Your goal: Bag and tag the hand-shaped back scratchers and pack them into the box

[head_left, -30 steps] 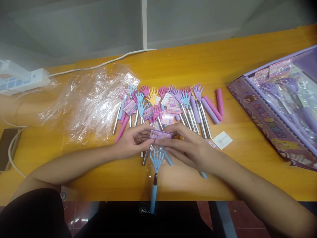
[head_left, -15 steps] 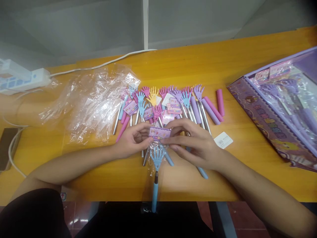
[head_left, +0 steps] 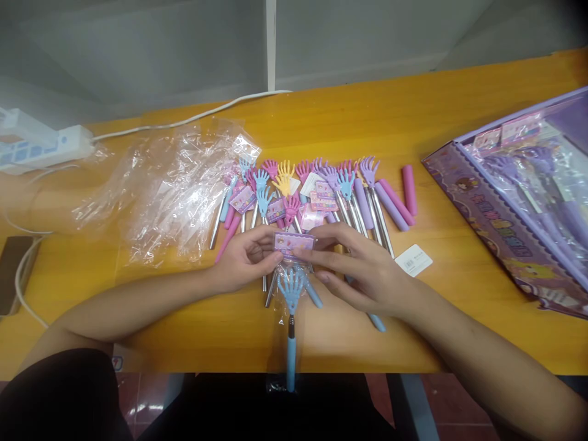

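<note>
My left hand (head_left: 250, 258) pinches the left end of a small purple printed card (head_left: 290, 241) between thumb and fingers. My right hand (head_left: 362, 263) grips the card's right side, with fingertips across its front. Below the card hangs a clear plastic bag (head_left: 281, 309). Inside it is a light blue back scratcher (head_left: 291, 293), hand-shaped end up and blue handle down past the table edge. Behind my hands lies a pile of back scratchers in pink, blue, yellow and purple; a yellow one (head_left: 285, 177) is near its middle. Several bear printed cards.
Clear plastic bags (head_left: 177, 202) lie heaped to the left of the pile. A purple display box (head_left: 493, 229) with bagged back scratchers stands at right, near a white card (head_left: 413, 260). At far left are a power strip (head_left: 59, 147) and a white cable (head_left: 193, 117).
The card and the bagged back scratcher have shifted slightly; the handle swings a little to the right. My right fingertips have slid further left across the card's front.
</note>
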Available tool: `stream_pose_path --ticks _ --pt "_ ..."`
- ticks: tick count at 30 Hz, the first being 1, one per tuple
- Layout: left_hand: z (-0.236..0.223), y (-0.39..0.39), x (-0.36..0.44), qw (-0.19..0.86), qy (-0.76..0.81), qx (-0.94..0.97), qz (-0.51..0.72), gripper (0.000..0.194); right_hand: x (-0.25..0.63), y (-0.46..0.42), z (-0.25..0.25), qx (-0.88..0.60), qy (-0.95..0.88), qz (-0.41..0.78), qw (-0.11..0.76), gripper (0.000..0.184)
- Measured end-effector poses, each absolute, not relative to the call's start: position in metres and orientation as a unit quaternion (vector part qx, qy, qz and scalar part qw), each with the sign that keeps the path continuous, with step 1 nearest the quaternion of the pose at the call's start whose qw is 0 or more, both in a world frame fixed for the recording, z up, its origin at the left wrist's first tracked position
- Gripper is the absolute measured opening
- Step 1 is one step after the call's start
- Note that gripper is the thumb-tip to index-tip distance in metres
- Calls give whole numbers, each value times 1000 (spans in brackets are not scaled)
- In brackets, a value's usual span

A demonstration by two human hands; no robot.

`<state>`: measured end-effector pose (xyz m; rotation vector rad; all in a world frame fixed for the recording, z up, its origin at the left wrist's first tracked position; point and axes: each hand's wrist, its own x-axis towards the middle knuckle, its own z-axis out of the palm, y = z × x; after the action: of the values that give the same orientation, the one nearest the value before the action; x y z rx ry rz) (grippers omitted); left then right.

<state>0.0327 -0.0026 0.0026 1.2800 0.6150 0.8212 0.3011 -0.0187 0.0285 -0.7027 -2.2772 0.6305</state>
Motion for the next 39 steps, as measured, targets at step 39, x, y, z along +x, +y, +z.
stream_pose_path --ticks 39 --pt "14 -1 32 618 320 669 261 19 271 -46 27 -417 -654 544 319 19"
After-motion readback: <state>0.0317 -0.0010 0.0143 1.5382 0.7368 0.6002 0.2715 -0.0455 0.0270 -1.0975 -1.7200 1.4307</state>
